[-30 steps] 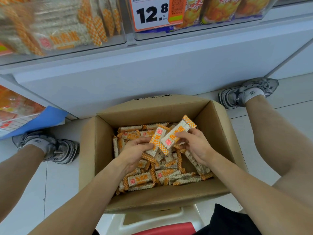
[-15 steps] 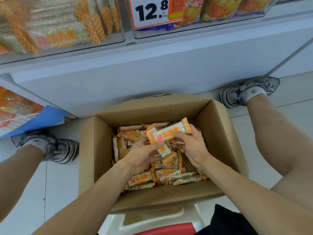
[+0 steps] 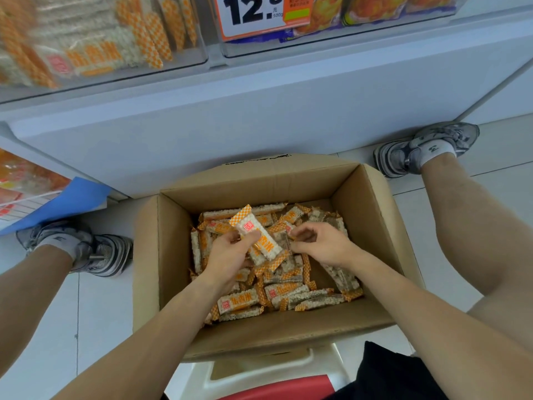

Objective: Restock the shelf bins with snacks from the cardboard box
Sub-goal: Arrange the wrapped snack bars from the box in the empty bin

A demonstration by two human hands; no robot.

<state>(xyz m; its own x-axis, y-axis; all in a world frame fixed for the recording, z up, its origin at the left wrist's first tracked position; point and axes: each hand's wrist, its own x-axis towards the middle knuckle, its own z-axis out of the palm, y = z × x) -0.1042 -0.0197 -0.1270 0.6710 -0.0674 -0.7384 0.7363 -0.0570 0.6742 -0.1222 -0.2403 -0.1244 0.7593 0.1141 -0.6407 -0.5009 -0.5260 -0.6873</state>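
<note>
Snacks [image 3: 261, 241] gripped loosely by left hand [image 3: 227, 259] mid-frame could slip into box [image 3: 372, 209]; right hand [image 3: 318, 243], fingers curled, holds nothing.

A cardboard box [image 3: 372, 215] sits on the floor [image 3: 57, 327] between the person's two feet, just before the base of a shelf unit [image 3: 259, 111]. Snack bars [image 3: 285, 293] lie heaped in the box. Over them the left hand [image 3: 227, 258] holds a few bars [image 3: 259, 238] tilted up, and the right hand [image 3: 323, 243] hovers just beside them, to their right. The left shoe [image 3: 95, 252] stands left of the box, the right shoe [image 3: 403, 157] at its far right corner (nearer the shelf base). Above, a bin [image 3: 101, 50] of bars sits on the left, and a price tag [image 3: 253, 15] hangs on the neighbouring bin to its right. A stool [image 3: 259, 376] lies under the box's near edge.
</note>
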